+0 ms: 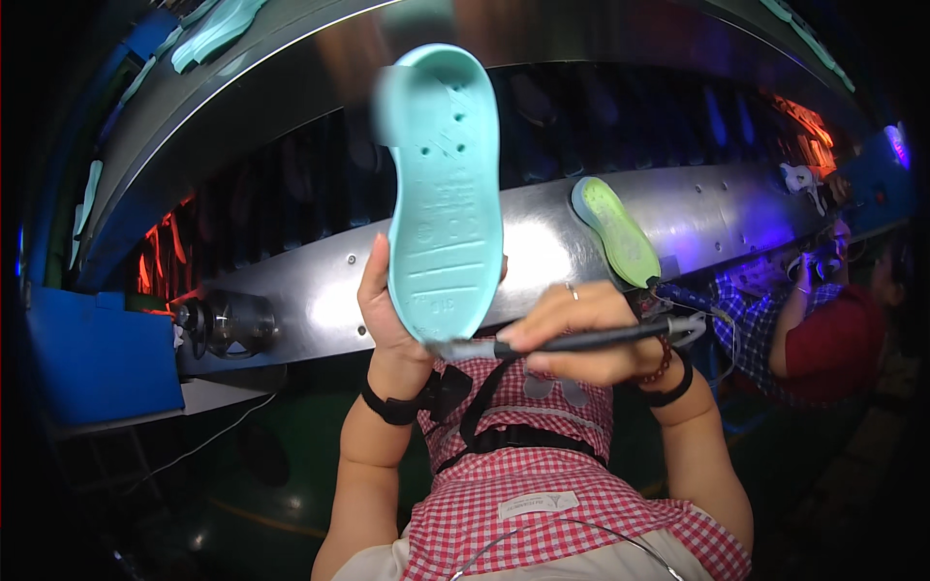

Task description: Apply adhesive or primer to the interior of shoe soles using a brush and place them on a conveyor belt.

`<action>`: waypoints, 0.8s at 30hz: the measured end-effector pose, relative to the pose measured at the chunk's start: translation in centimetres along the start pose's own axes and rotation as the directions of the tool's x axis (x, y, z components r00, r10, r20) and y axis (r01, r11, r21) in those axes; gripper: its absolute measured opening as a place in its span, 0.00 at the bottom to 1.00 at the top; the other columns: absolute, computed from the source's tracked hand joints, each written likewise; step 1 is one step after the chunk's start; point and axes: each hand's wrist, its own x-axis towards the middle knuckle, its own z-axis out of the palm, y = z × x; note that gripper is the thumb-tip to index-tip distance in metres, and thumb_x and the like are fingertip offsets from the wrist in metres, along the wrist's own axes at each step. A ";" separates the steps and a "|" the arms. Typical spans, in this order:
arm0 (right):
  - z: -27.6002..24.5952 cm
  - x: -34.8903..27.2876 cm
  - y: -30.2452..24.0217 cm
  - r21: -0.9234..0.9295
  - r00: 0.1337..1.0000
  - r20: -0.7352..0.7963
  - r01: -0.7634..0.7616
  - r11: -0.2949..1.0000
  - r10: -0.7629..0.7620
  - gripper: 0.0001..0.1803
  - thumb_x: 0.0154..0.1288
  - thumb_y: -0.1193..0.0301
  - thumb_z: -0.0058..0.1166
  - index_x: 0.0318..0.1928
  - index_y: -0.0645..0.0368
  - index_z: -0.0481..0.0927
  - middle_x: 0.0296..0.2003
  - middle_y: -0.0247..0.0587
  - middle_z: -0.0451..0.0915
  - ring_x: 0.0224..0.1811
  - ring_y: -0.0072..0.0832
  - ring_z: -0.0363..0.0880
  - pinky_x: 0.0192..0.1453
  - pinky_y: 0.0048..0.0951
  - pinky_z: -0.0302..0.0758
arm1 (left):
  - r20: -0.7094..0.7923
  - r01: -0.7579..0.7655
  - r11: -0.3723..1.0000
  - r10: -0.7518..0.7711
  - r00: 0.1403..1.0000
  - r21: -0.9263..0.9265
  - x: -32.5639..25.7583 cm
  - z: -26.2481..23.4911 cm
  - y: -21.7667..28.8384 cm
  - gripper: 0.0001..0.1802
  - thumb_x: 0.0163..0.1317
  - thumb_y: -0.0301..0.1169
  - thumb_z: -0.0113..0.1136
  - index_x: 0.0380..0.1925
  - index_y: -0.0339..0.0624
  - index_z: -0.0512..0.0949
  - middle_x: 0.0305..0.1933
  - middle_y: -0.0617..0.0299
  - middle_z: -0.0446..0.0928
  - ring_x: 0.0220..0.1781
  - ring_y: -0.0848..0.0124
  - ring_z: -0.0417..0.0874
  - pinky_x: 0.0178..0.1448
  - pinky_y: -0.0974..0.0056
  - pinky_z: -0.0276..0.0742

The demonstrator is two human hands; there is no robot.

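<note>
My left hand (389, 315) grips a turquoise shoe sole (446, 228) by its lower end and side, holding it up above the metal bench. The sole's recessed inner face, with grooves and small holes, is toward me. In my right hand (586, 327) is a black-handled brush (620, 336) with a hose at its back end. Its pale head meets the sole's lower rim, beside my left wrist; whether the bristles touch the sole I cannot tell.
A yellow-green sole (620, 237) lies on the curved metal bench (300, 286), right of my hands. At left are a glass jar (247, 322) and a blue box (97, 358). A person in a red top (828, 339) works at right. More soles (218, 31) rest on the upper belt.
</note>
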 end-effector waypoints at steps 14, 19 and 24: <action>-4.0 0.7 -0.7 -0.094 0.919 0.394 0.044 0.995 -0.003 0.10 0.52 0.77 0.57 0.38 0.60 0.79 0.37 0.44 0.80 0.41 0.35 0.79 0.44 0.29 0.75 | -0.321 0.607 0.727 -0.520 0.792 0.322 -0.1 3.1 1.8 0.25 0.61 0.37 0.49 0.53 0.29 0.65 0.47 0.48 0.73 0.43 0.66 0.79 0.44 0.67 0.77; -5.0 0.1 -2.6 -0.332 0.858 0.507 0.105 0.937 0.084 0.13 0.51 0.80 0.55 0.40 0.61 0.78 0.39 0.45 0.80 0.40 0.36 0.80 0.45 0.30 0.76 | -0.383 0.609 0.623 -0.473 0.793 0.491 -0.5 2.8 2.0 0.25 0.60 0.38 0.51 0.50 0.28 0.68 0.45 0.50 0.74 0.41 0.69 0.79 0.41 0.68 0.79; -5.7 0.0 -1.7 -0.289 0.919 0.393 0.104 0.952 0.019 0.10 0.51 0.78 0.55 0.37 0.60 0.79 0.39 0.44 0.80 0.41 0.35 0.80 0.44 0.30 0.76 | -0.420 0.597 0.622 -0.427 0.801 0.507 -0.9 2.9 2.6 0.24 0.61 0.38 0.50 0.50 0.29 0.68 0.43 0.51 0.75 0.40 0.72 0.79 0.40 0.71 0.78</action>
